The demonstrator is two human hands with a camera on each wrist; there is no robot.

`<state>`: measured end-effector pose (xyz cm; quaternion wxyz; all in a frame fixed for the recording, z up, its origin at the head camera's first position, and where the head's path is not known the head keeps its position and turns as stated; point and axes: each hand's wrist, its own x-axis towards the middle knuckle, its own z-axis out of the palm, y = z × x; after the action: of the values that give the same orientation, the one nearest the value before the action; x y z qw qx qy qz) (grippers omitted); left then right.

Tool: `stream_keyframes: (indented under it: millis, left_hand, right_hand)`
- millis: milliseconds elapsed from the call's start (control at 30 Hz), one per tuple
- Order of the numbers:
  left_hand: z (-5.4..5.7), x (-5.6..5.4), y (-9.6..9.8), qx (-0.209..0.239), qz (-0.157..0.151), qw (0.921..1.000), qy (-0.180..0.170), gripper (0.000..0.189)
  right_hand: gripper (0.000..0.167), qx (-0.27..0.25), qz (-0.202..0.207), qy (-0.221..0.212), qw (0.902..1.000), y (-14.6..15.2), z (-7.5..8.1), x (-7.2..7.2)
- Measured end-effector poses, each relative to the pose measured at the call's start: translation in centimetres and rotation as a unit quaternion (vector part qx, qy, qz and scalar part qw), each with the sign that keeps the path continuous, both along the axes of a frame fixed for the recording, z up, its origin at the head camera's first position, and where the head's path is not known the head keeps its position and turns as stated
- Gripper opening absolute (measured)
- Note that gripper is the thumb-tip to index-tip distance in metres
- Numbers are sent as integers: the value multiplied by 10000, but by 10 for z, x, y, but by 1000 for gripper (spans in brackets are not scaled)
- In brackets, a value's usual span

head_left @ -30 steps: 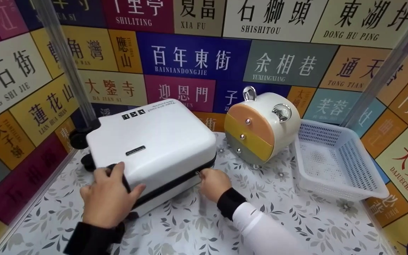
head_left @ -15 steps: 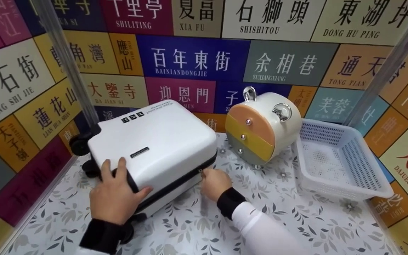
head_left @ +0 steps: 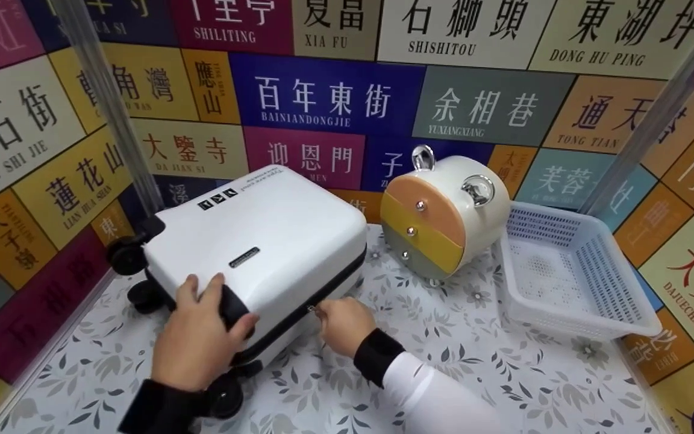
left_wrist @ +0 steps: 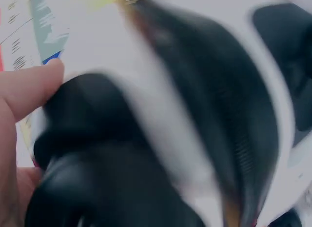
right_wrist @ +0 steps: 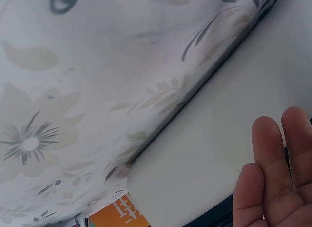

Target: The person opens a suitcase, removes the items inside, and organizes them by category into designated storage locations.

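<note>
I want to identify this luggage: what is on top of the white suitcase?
On the white suitcase, the left hand rests at one corner; the face also shows a dark nameplate, black square marks and lettering. The surface beneath the hand is covered, so unseen.

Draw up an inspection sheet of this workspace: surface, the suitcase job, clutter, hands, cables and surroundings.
Surface: white cloth with grey leaves and flowers.
Job's things: white suitcase lying flat; zipper pull at its side.
Clutter: rounded drawer box with a striped front; white plastic basket beside it.
Hands: left hand rests on the suitcase's corner; right hand pinches the zipper pull.
Cables: nothing seen.
Surroundings: colourful panels with lettering; clear posts at both sides.
</note>
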<state>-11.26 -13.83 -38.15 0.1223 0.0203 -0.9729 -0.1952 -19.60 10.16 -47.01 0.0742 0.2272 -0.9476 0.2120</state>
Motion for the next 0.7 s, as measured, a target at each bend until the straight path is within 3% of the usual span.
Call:
stream_keyframes:
  millis: [133, 200, 300, 433, 567, 700]
  left_hand:
    - [6, -11, -42, 347, -133, 9993, -84, 95]
    - [0, -19, -64, 500, -120, 9986, -101, 98]
    - [-14, -29, -92, 885, -258, 9947, -446, 107]
    - [-30, -37, -108, 1448, -608, 9847, -754, 120]
    - [-38, -40, -108, 1473, -637, 9866, -287, 119]
    - [-39, -45, -110, 1197, -723, 9894, 395, 115]
  right_hand:
    - [19, -46, 8, -56, 10000, 0, 0, -2]
    - [18, -67, -11, -120, 9999, 1, -1, -2]
    - [18, -75, 9, -169, 9998, 0, -2, -3]
    - [17, -78, 12, -168, 9998, 0, -3, -3]
    - [18, -108, -11, -187, 9998, 1, -4, -3]
    - [19, -161, 15, -224, 9996, 1, -4, -3]
